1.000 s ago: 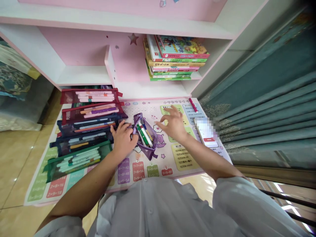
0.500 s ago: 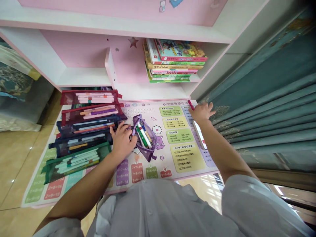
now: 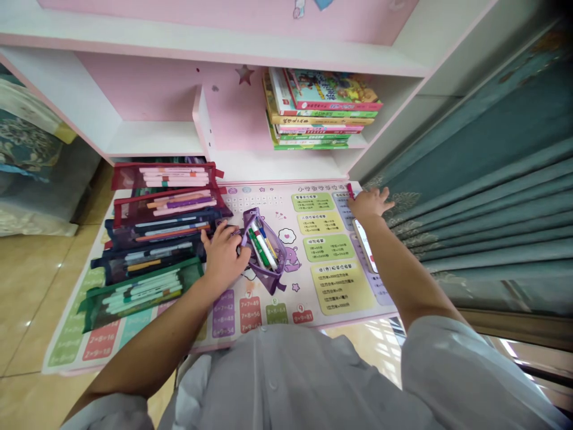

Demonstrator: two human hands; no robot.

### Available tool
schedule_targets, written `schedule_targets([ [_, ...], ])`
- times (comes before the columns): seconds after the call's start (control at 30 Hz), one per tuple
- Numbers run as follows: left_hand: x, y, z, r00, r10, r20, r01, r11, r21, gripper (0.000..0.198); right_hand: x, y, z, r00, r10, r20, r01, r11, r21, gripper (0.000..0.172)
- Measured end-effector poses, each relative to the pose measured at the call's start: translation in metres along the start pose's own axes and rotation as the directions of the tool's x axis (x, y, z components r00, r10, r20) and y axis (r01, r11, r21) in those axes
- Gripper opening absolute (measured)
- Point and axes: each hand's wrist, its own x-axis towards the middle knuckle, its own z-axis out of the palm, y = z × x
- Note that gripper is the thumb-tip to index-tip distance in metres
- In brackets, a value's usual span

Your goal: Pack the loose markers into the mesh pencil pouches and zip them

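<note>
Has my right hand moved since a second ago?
Yes. The right hand has gone from beside the purple pencil case out to the far right corner of the desk mat, onto the pink pen near the curtain.

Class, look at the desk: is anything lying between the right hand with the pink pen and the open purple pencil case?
Nothing visible stands between them. The right hand is on the pink pen at the desk's far right corner; only bare printed mat lies between it and the purple pencil case, which the left hand steadies. The phone lies nearer, under the forearm.

Purple mesh pencil case, open, pens inside, pink pen at mat's far corner
</note>
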Motion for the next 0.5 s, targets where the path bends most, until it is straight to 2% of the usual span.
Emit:
schedule_targets([
  [0.13, 0.0, 0.0, 0.0, 1.0, 0.003, -0.005, -0.003, 1.0, 0.014, 0.018, -0.01, -0.003, -0.002, 0.996, -0.056, -0.068, 0.059, 0.997, 0.045, 0.05],
  [0.3, 0.0, 0.001, -0.001, 1.0, -0.001, 0.006, 0.001, 1.0, 0.018, 0.017, -0.038, -0.015, -0.014, 0.974, -0.162, -0.159, 0.186, 0.972, 0.143, 0.031],
  [0.5, -0.001, 0.002, -0.001, 1.0, -0.007, 0.005, 0.007, 1.0, 0.009, 0.018, -0.081, -0.037, -0.03, 0.918, -0.272, -0.288, 0.344, 0.908, 0.238, 0.015],
])
